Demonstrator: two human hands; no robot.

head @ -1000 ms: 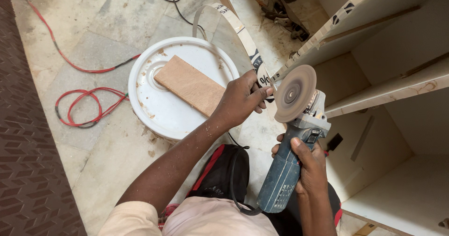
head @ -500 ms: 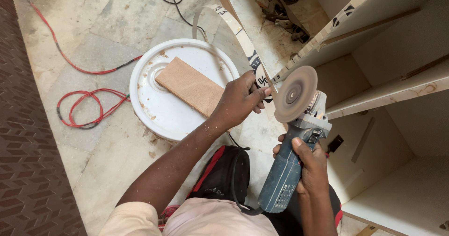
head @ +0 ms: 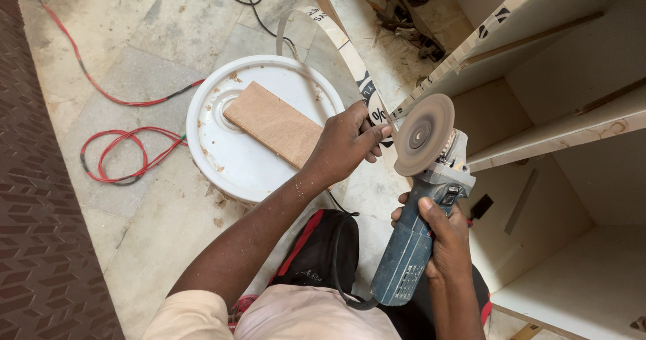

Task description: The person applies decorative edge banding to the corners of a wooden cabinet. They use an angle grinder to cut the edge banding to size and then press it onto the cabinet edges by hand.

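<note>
Head view: right hand [head: 444,235] grips a grinder [head: 420,212]; left hand [head: 346,145] pinches a strip [head: 350,54] beside its disc [head: 424,134]. Left lie a white lid [head: 222,158], board [head: 276,121], red cable [head: 114,155].

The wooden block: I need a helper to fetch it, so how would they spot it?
Find the round white lid lying on the marble floor, left of the left hand. The wooden block lies flat across it, the only brown rectangular piece there, unlike the red cable coiled on the floor beside it.
</note>
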